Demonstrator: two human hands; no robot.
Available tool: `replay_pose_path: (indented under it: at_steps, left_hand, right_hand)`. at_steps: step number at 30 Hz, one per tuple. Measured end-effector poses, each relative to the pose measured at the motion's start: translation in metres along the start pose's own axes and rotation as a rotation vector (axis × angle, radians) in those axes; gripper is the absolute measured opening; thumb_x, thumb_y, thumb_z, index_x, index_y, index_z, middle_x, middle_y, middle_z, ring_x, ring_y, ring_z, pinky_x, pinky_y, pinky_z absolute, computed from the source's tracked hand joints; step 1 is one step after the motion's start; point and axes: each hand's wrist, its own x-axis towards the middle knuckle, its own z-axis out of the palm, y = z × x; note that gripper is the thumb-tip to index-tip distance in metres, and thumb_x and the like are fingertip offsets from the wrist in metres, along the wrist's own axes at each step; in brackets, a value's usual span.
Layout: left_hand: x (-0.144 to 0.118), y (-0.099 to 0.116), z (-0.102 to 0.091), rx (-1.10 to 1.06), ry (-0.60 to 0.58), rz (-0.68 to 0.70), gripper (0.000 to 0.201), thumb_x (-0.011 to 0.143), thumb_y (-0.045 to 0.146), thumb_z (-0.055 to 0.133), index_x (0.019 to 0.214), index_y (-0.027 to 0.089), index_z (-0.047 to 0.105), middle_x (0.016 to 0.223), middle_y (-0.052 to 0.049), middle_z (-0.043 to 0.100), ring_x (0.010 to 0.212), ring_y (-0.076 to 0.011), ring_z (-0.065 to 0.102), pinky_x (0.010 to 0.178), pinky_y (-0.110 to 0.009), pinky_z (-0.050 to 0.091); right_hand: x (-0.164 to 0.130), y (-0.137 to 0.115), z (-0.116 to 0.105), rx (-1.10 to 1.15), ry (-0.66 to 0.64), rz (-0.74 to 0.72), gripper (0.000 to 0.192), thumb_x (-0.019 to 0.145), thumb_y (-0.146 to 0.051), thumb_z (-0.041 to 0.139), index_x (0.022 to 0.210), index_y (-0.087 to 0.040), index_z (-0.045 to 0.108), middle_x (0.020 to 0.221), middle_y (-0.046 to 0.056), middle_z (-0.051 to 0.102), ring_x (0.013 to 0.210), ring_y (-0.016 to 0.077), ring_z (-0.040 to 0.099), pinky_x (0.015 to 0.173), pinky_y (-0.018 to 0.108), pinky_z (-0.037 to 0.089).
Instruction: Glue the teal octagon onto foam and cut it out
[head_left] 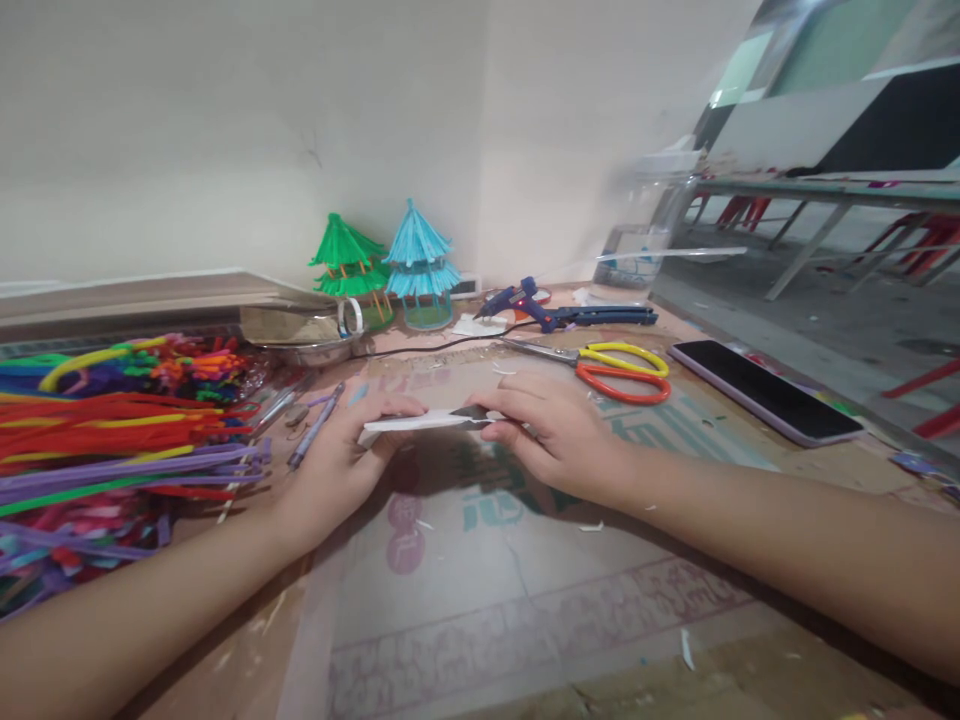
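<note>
My left hand [358, 437] grips a thin, flat white piece [420, 422], thumb and fingers on its left end. It is seen nearly edge-on above the work surface, so its outline is unclear. Opposite, the thumb and fingers of my right hand [544, 425] are pinched at the piece's right end. A small dark grey, pointed part [469, 411] shows at those fingertips; whether it belongs to the white piece or is a separate thing I cannot tell. Scissors [622, 372] with one yellow and one orange handle lie just beyond my right hand.
Colourful pipe cleaners [112, 440] are heaped at the left. Green [345, 255] and blue [420, 265] tiered-roof models stand by the wall. A glue gun [521, 298], pliers [607, 316] and a phone [765, 390] lie behind and right. White scraps dot the printed board [450, 600].
</note>
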Motion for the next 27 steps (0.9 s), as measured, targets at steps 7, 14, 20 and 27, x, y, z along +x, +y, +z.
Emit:
replay_pose_path:
  at_steps: [7,14,20,27]
  left_hand:
    - [-0.0008,0.0015,-0.0001,0.012,-0.021,-0.003,0.018,0.094,0.031,0.054,0.099,0.026,0.070,0.102,-0.002,0.076,0.098,-0.0253,0.065,0.092,-0.042,0.048]
    - [-0.0004,0.0040,-0.0001,-0.003,-0.036,-0.005,0.018,0.093,0.031,0.053,0.099,0.026,0.069,0.101,-0.001,0.076,0.096,-0.0232,0.066,0.092,-0.039,0.049]
    - [0.0003,0.0049,0.0011,-0.031,-0.041,-0.015,0.019,0.094,0.033,0.053,0.098,0.024,0.069,0.097,-0.002,0.075,0.094,-0.0218,0.068,0.086,-0.034,0.054]
    - [0.0010,0.0054,0.0013,-0.019,-0.037,0.005,0.019,0.095,0.033,0.055,0.099,0.023,0.069,0.097,-0.003,0.075,0.093,-0.0218,0.069,0.084,-0.035,0.055]
  right_hand:
    - [0.0007,-0.0008,-0.0003,-0.010,-0.007,-0.015,0.038,0.105,-0.036,0.043,0.103,-0.010,0.070,0.076,0.007,0.067,0.071,0.0179,0.057,0.066,0.029,0.042]
    - [-0.0005,0.0009,-0.0019,0.000,-0.013,-0.030,0.035,0.105,-0.035,0.042,0.101,-0.014,0.069,0.077,0.006,0.067,0.070,0.0168,0.056,0.064,0.028,0.041]
    - [0.0001,0.0027,-0.0014,0.020,-0.002,-0.032,0.032,0.105,-0.030,0.043,0.101,-0.014,0.070,0.076,0.006,0.067,0.071,0.0168,0.057,0.064,0.028,0.042]
    - [-0.0011,0.0025,0.0001,0.059,0.035,0.047,0.029,0.102,-0.032,0.048,0.107,-0.014,0.069,0.081,0.007,0.070,0.075,0.0185,0.062,0.068,0.030,0.047]
